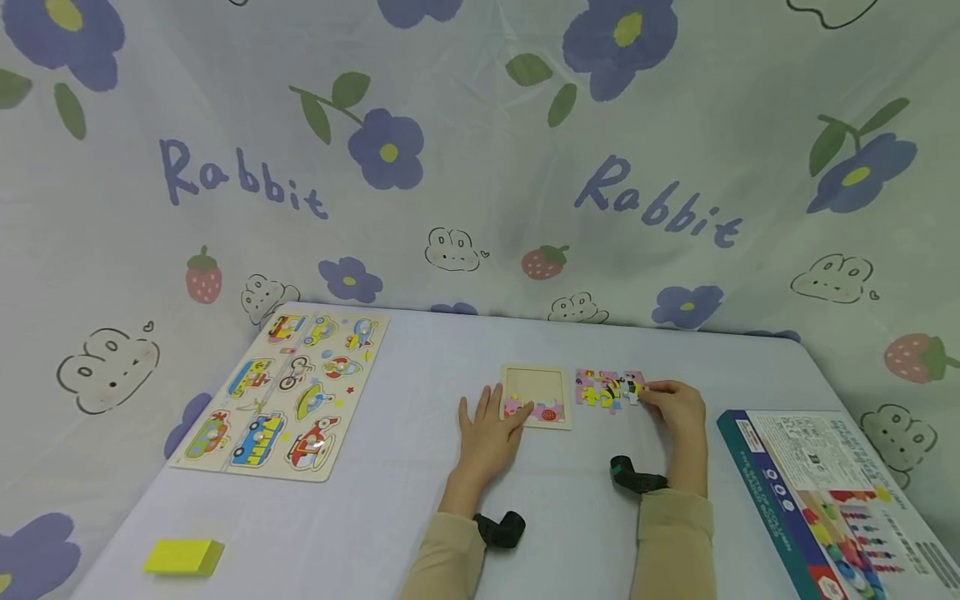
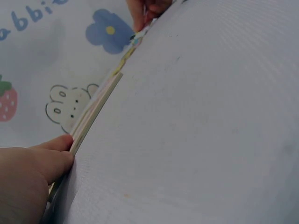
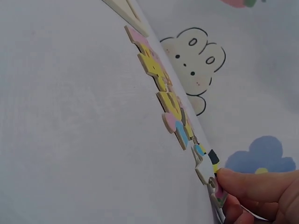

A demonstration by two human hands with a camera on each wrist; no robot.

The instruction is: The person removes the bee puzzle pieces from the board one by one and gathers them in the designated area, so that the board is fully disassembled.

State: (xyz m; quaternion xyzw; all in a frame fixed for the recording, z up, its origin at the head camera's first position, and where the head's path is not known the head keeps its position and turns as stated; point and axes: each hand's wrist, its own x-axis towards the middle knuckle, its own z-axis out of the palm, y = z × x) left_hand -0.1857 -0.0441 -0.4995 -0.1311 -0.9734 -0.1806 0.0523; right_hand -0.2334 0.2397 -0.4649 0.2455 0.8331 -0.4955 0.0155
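Note:
A shallow wooden puzzle tray (image 1: 538,382) lies mid-table, with pink pieces along its lower edge inside. My left hand (image 1: 484,443) rests at its left side with fingers spread, the thumb reaching over the pink pieces. In the left wrist view, its fingertips touch the tray's edge (image 2: 96,109). Right of the tray, a cluster of joined jigsaw pieces (image 1: 603,390) lies flat, yellow, pink and light blue. At the right end of that cluster my right hand (image 1: 678,410) pinches a jigsaw piece (image 3: 217,195) between thumb and fingers.
A wooden vehicle puzzle board (image 1: 281,392) lies at the left, with a yellow block (image 1: 183,557) in front of it. At the right is a large printed box (image 1: 832,492). A patterned curtain (image 1: 465,167) hangs behind the white table (image 1: 360,533).

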